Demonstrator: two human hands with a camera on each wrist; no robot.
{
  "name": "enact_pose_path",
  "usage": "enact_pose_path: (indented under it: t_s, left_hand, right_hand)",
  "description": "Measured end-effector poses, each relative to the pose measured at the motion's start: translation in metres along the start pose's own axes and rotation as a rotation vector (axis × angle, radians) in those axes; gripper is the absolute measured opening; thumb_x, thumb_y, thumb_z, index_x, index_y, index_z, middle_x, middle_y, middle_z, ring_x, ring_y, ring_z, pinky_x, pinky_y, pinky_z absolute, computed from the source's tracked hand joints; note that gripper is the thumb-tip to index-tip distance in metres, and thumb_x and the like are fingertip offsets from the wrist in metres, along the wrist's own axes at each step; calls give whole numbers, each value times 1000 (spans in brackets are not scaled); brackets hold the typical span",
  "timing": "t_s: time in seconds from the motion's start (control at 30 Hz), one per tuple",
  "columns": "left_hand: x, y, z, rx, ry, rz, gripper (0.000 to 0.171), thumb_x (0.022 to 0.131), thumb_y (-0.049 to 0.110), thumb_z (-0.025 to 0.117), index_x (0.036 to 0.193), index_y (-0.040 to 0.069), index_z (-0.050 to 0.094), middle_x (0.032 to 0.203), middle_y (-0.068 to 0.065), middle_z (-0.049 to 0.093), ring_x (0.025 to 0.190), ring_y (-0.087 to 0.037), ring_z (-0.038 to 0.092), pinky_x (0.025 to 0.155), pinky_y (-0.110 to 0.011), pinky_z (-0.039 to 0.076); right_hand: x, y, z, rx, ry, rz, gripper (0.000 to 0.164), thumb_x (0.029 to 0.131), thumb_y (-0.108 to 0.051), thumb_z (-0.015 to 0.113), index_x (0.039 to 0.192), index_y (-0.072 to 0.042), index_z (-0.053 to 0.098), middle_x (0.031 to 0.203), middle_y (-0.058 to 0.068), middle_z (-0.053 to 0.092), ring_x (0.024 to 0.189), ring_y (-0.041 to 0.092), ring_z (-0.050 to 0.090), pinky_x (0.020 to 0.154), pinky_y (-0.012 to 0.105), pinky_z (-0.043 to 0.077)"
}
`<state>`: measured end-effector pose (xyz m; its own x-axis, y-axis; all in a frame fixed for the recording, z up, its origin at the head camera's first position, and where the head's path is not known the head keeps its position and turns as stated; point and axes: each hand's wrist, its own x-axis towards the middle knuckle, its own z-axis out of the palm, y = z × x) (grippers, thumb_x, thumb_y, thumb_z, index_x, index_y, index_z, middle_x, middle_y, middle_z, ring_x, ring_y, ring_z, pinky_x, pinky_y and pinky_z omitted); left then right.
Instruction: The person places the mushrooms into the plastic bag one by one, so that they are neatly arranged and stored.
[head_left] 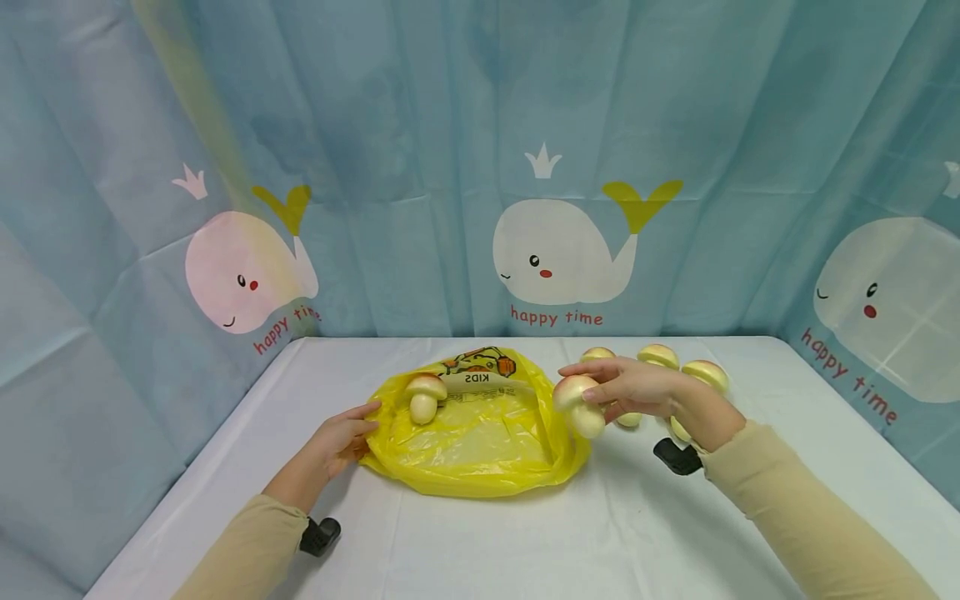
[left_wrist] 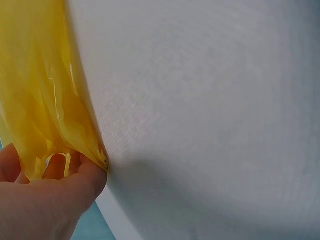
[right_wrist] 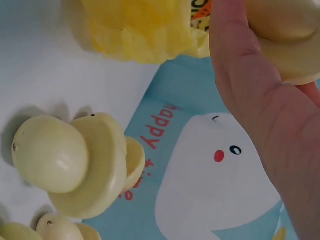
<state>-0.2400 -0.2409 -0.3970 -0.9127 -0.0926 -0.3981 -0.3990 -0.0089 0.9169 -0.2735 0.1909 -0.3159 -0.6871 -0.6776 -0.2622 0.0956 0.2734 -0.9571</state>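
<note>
A yellow plastic bag (head_left: 480, 479) lies spread on the white table, its mouth facing up. One toy mushroom (head_left: 424, 398) with a pinkish-tan cap rests inside it at the left. My left hand (head_left: 339, 437) pinches the bag's left edge; the left wrist view shows the thin yellow film (left_wrist: 55, 100) gathered between thumb and fingers. My right hand (head_left: 637, 387) holds another mushroom (head_left: 577, 407) by its cap and stem, close over the bag's right rim. In the right wrist view this held mushroom (right_wrist: 287, 30) is partly cut off by the frame.
More mushrooms stand behind and beside my right hand, among them one at the back (head_left: 658, 356) and one farther right (head_left: 707, 373). A blue curtain (head_left: 420, 167) printed with whales hangs behind the white table (head_left: 450, 550) and along both sides.
</note>
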Motion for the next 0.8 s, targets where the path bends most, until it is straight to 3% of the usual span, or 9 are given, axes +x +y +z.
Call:
enact_pose_path:
  t_s: [0.53,0.8]
  left_hand:
    - [0,-1,-1,6,-5,5,51,100,2,46,150,2,35,154,-25,24,131,-38,34,109,-49,31]
    - [-1,-1,-1,13,-6,14,52,100,3,47,150,3,35,154,-25,23,130,-38,35,109,-49,30]
  right_hand:
    - [23,-17,10,61,3,35,63,91,-4,63,146,3,32,124,12,52,96,25,58,79,38,51]
    - [36,-25,17,47,6,39,52,93,-6,60,139,6,41,115,12,56,91,23,57,78,37,51]
